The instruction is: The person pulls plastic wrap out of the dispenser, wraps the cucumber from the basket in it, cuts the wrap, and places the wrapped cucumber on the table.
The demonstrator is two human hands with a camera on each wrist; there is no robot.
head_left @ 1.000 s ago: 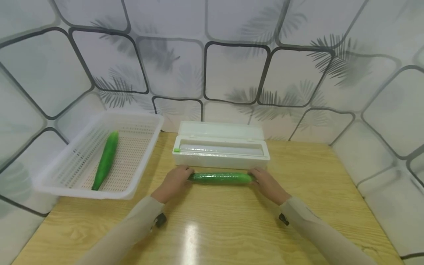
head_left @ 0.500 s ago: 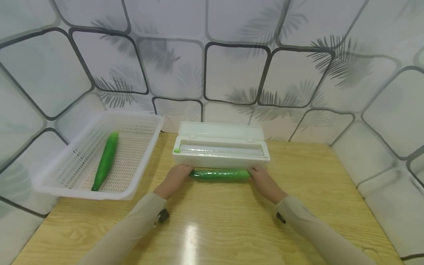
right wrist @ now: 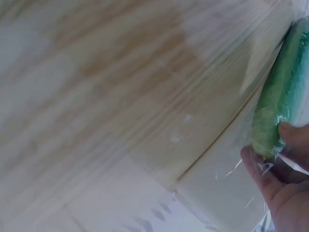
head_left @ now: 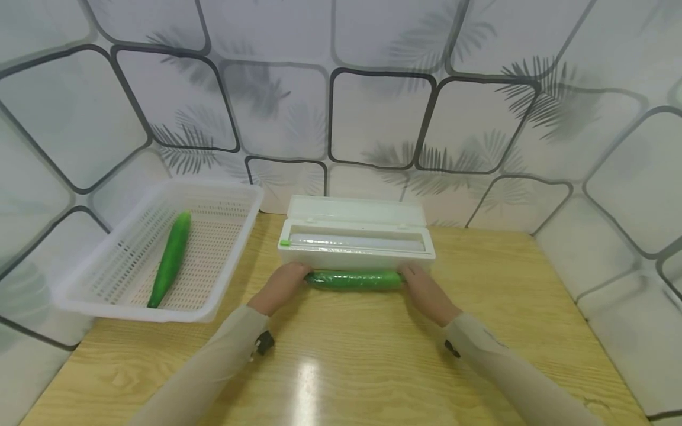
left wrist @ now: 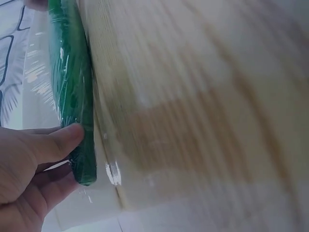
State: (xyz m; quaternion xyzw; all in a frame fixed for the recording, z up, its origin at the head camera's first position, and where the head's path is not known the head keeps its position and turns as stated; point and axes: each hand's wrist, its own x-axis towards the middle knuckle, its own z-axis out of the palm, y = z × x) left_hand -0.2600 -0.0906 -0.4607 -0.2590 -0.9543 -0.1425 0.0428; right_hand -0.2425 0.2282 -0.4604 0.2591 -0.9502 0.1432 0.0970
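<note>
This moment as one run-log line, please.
left hand: pinches dark end of film-wrapped cucumber; right hand: holds its paler end; beyond: open cling-film dispenser; left: second cucumber in perforated white basket

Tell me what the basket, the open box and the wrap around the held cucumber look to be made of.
Wrap on the cucumber: clear, glossy film, likely plastic, by its wrinkles and highlights. Basket: probably matte white plastic, given its hazy, slotted walls. Box: likely smooth white plastic, from its even-coloured walls.

The person's sleeved forearms (head_left: 213,358) slant forward and inward; the left hand (head_left: 281,288) and right hand (head_left: 428,294) sit apart, each pinching between thumb (left wrist: 63,141) and fingers (left wrist: 55,188).
</note>
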